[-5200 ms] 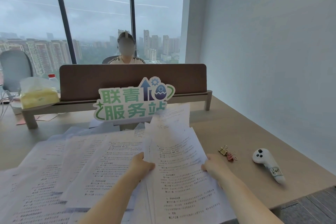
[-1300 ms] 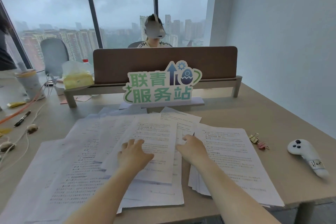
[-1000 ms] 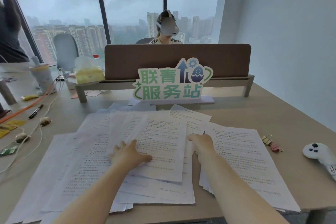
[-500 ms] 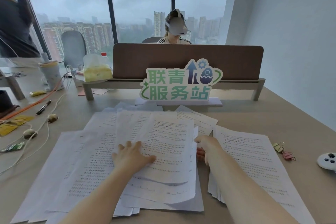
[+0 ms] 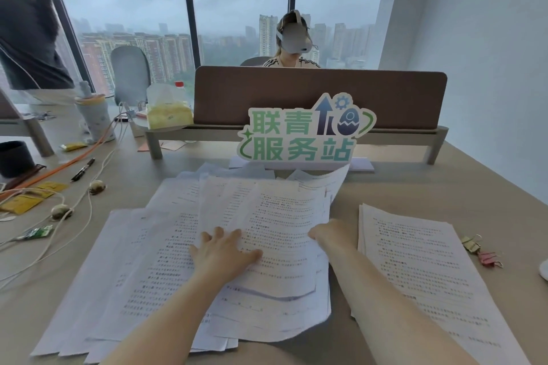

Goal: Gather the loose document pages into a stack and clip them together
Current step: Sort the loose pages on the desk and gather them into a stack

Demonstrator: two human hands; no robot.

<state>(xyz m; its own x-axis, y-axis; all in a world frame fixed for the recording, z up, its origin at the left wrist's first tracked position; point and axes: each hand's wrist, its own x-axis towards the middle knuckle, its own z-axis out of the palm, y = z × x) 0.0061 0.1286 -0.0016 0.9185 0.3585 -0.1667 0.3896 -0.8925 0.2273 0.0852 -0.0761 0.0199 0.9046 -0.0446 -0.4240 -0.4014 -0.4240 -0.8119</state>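
Across the near half of the table (image 5: 439, 184), loose pages (image 5: 154, 261) lay fanned in overlapping sheets from the left side toward the middle, not yet squared. The left hand (image 5: 221, 252) rested flat on the uppermost sheets with fingers spread and straight, apparently pinning them so they would not slide. The right hand (image 5: 321, 235) met the right edge of that same group; its fingers were hidden under the paper's edge, so whether it pinched the sheets or merely pushed them could not be determined. A gathered stack (image 5: 415, 264) sat apart toward the right edge of the table, seemingly a finished portion awaiting the remainder. Just beside its right edge lay two binder clips (image 5: 480, 250), one yellowish and one pink, unused and presumably kept within reach for the clipping step. Judged from this layout, gathering was only partly done and clipping not begun. A standing sign (image 5: 302, 136) stood at the far edge of the pages.
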